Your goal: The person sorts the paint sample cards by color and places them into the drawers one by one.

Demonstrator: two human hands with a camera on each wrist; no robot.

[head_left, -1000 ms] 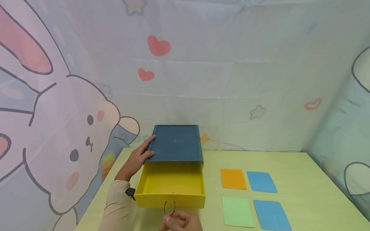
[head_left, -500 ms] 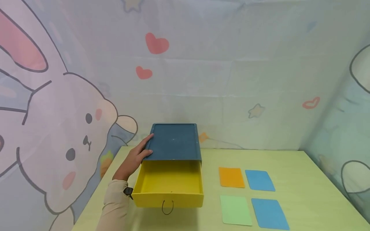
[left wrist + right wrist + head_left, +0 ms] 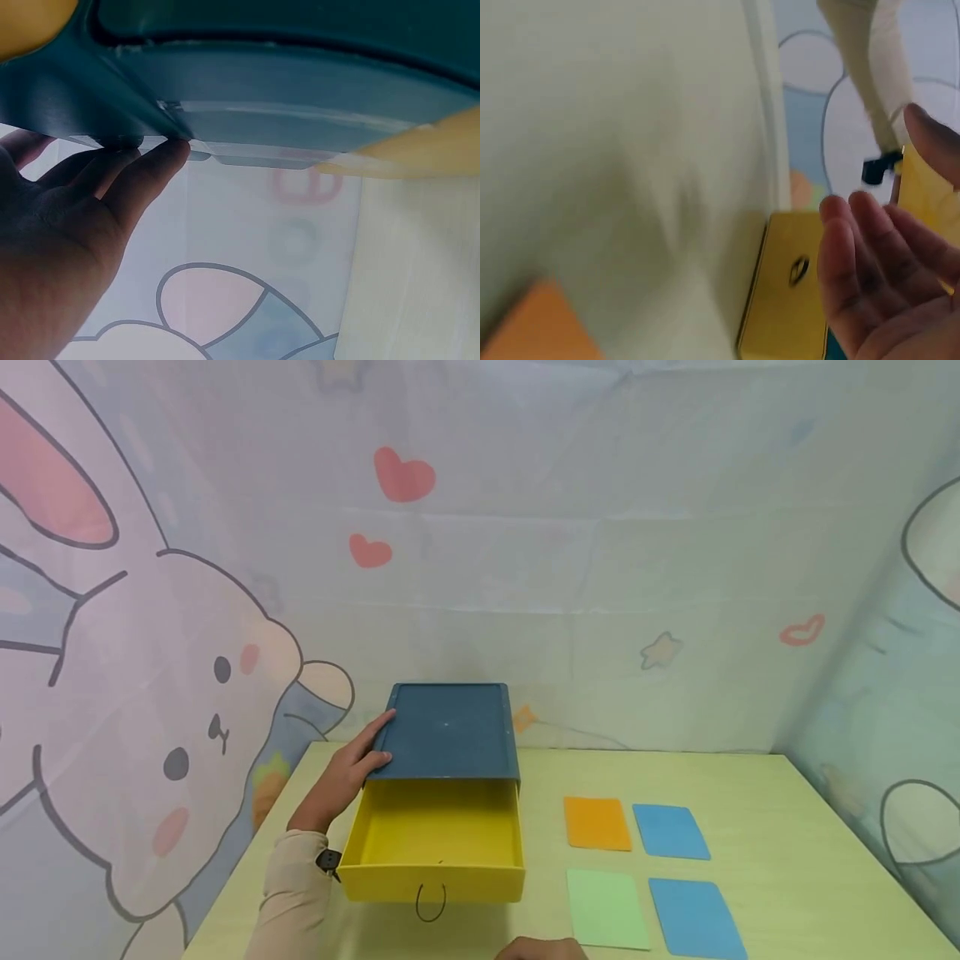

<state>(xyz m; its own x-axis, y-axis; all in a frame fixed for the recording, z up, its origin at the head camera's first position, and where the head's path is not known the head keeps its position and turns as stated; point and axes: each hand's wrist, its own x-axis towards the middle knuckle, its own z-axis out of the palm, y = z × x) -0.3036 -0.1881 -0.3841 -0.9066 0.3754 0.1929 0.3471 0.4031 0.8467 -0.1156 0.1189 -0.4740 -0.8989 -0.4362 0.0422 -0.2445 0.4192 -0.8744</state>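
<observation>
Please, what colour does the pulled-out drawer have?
The pulled-out drawer is yellow; the head view shows it best.

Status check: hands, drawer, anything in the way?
Left hand against blue case. Right hand empty, not touching cord loop. Yellow drawer open. Nothing visible blocking it.

The table (image 3: 810, 860) is pale yellow-green, its far edge at 12 o'clock running along the printed backdrop (image 3: 585, 568). Toward 10 o'clock stands a dark blue case (image 3: 450, 727), its yellow drawer (image 3: 465, 885) pulled out toward 6. Around 3 o'clock lie four flat cards, well apart from the case, in a square: orange card (image 3: 597, 823) at 10, blue card (image 3: 671, 832) at 1, second blue card (image 3: 697, 919) at 4, light green card (image 3: 607, 909) between 7 and 8.
</observation>
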